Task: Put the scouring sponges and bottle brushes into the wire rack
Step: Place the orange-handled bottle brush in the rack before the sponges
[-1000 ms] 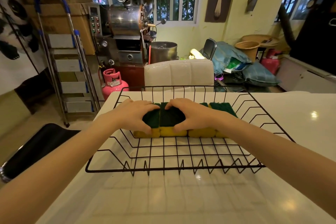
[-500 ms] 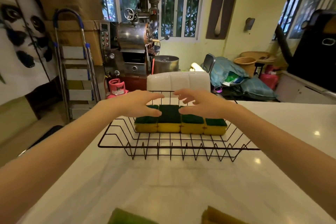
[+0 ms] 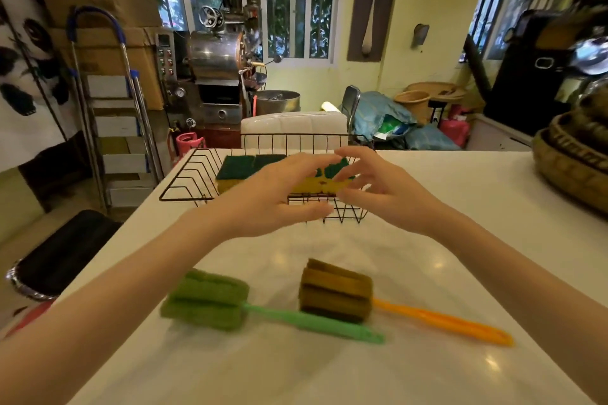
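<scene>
Hovering over the white table [image 3: 427, 273], both hands sit in mid-air between the camera and the black wire rack [image 3: 187, 181], and neither is holding anything. The left hand [image 3: 276, 197] is palm-down with fingers spread loosely, empty, its fingertips in front of the rack's near edge. The right hand [image 3: 378, 187] is beside it, fingers fanned wide and a little blurred, also empty. Behind them, in the rack at the far side of the table, a row of green-topped yellow scouring sponges [image 3: 240, 171] lies flat side by side; the right end of the row is partly hidden by the hands. Nearer the camera, two bottle brushes lie on the bare tabletop, well apart from the rack: the green bottle brush [image 3: 210, 302] on the left, its handle pointing right, and the orange bottle brush [image 3: 335, 293] just to its right, with its brownish sponge head and orange handle running off to the right. A woven basket [image 3: 566, 171] sits at the table's far right edge.
</scene>
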Tool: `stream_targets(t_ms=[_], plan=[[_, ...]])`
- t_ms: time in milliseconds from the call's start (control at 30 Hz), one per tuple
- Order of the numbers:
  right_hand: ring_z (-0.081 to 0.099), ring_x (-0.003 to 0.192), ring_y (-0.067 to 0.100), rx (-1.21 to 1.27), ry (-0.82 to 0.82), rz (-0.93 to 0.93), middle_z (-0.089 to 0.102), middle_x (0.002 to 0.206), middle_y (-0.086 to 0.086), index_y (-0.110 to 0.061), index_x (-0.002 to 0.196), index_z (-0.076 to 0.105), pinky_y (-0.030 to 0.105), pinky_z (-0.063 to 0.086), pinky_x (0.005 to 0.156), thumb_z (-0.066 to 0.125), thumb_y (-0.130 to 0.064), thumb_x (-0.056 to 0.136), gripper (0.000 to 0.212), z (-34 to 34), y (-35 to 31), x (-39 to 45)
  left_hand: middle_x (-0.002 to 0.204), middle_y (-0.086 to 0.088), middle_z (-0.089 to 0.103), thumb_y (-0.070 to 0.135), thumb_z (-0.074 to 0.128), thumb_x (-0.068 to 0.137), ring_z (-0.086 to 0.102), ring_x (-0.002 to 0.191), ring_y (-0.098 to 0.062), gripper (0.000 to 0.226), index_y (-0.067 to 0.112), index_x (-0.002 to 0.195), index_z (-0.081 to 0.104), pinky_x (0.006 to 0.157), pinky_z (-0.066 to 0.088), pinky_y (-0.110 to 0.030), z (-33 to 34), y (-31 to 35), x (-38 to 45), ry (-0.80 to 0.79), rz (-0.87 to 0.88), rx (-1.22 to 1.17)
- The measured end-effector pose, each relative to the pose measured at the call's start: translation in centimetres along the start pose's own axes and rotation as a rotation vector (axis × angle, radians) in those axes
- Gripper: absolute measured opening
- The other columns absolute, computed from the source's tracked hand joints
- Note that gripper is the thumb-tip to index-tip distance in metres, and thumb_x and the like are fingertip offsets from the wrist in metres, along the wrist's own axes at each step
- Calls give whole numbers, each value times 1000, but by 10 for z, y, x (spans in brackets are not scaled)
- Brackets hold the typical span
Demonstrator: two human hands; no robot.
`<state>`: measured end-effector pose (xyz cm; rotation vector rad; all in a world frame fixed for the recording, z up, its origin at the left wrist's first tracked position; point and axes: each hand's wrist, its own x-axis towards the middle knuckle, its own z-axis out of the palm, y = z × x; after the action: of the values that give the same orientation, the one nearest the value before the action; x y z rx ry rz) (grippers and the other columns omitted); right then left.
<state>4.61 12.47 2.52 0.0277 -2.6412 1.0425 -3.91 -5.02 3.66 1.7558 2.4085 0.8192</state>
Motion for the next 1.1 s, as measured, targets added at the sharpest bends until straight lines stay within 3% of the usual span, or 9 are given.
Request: stream_targets(t_ms=[100, 267, 433, 567, 800, 1100], plan=[[60, 98, 10, -30, -50, 61, 55, 113, -6, -31, 133, 33, 31, 51, 85, 60, -28, 84, 55, -3, 11, -29, 145, 14, 31, 58, 50, 71, 33, 128, -2, 72, 44, 135, 20, 106, 32, -29, 21, 9, -7, -43, -7, -18], [56, 103, 12, -201, -317, 210, 52, 123, -4, -31, 134, 33, 30, 48, 91, 61, -38, 82, 60, -6, 27, -68, 148, 18, 23, 56, 60, 70, 25, 128, 0, 77, 48, 135, 18, 108, 28, -32, 52, 16, -14, -173, -61, 7], [55, 89, 11, -370, -434, 303, 54, 102, -9, -33, 125, 44, 32, 48, 85, 65, -44, 76, 54, -7, 32, -91, 141, 16, 32, 53, 66, 69, 31, 121, -3, 74, 45, 131, 28, 104, 29, -26, 70, 12, -14, -323, -72, 38], [50, 77, 9, -456, -492, 306, 52, 85, -13, -29, 116, 54, 32, 46, 78, 68, -35, 74, 44, -6, 36, -98, 130, 11, 43, 46, 68, 70, 42, 114, -9, 67, 39, 129, 36, 97, 38, -25, 76, 10, -16, -383, -69, 58], [56, 82, 19, -431, -430, 243, 52, 75, -14, -26, 99, 65, 39, 50, 81, 65, -22, 76, 23, -12, 35, -92, 115, 10, 50, 35, 68, 74, 48, 103, -12, 59, 36, 126, 41, 80, 42, -17, 63, 12, -10, -388, -136, 36], [58, 86, 14, -404, -175, 109, 64, 90, -5, -30, 100, 66, 33, 52, 77, 64, -25, 81, 20, -29, 22, -48, 109, 11, 49, 35, 71, 71, 49, 96, -7, 58, 36, 123, 45, 71, 39, -14, 12, -1, 1, -108, -102, 13]])
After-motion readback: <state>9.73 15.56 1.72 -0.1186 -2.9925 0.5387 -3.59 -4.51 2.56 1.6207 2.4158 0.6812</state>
